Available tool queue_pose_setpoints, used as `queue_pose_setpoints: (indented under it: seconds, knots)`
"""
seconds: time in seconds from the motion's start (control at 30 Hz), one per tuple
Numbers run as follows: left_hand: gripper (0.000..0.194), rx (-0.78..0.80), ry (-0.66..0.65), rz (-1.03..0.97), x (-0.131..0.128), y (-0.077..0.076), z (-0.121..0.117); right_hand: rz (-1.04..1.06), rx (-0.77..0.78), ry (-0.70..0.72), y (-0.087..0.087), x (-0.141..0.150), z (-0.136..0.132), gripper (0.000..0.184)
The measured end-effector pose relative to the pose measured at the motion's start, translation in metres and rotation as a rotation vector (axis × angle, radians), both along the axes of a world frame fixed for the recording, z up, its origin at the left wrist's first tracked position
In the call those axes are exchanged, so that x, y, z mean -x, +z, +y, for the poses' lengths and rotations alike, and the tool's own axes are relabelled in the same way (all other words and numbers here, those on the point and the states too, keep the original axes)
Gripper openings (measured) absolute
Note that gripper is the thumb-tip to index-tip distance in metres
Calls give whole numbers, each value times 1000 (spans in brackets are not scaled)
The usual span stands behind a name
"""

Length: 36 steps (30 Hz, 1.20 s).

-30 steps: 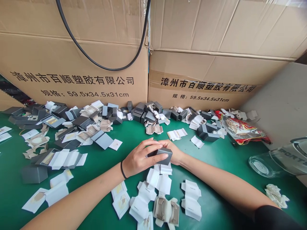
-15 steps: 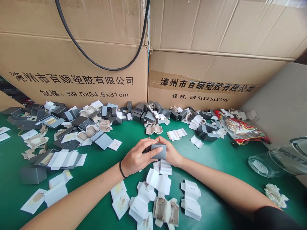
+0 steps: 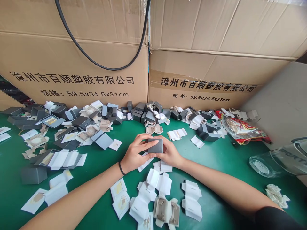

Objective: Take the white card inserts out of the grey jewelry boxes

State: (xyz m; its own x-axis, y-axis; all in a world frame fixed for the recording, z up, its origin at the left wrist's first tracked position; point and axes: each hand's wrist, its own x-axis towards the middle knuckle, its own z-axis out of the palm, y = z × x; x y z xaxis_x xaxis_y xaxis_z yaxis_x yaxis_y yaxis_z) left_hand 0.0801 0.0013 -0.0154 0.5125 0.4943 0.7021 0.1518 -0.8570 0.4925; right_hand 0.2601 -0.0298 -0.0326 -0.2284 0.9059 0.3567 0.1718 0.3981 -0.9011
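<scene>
Two hands work together: left grip and right grip pinch one grey box; uneven squeezing could dent it.

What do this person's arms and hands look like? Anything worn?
The left hand and right hand are ungloved. A thin black band circles the left wrist. A black sleeve shows on the right arm; the visible left arm is bare.

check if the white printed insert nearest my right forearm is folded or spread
Spread: the white printed insert lies opened out, two panels showing, flaps sticking outward.
</scene>
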Motion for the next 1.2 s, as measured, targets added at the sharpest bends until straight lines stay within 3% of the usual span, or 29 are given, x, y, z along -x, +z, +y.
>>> queue_pose_setpoints:
  seconds: [0.2, 0.37, 0.5, 0.6, 0.7, 0.8, 0.93, 1.07, 1.2]
  knots:
    - [49, -5, -3, 3, -1, -5, 1, -180, -117, -66, 1, 0, -2, 40]
    - [54, -150, 32, 60, -1, -2, 0, -266, -242, -142, 4, -1, -2, 37]
    - [49, -226, 92, 101, -13, 5, 4, -474, -411, -199, 11, -21, 9, 33]
    - [40, -276, 118, 179, -36, 13, 16, -668, -526, -283, 17, -47, 24, 33]
    - [33, -290, 145, 241, -70, 19, 35, -861, -466, -494, 19, -75, 38, 35]
    - [33, -260, 181, 364, -107, 15, 51, -1163, -280, -665, 17, -98, 45, 34]
    - [36, -185, 159, 568, -144, 3, 65, -1318, -22, -737, 7, -109, 49, 39]
    - [59, 19, 93, 581, -153, 2, 76, -1282, 2, -781, -2, -108, 51, 53]
    - [64, -30, 107, 570, -132, 17, 70, -1219, -28, -829, -2, -108, 52, 59]
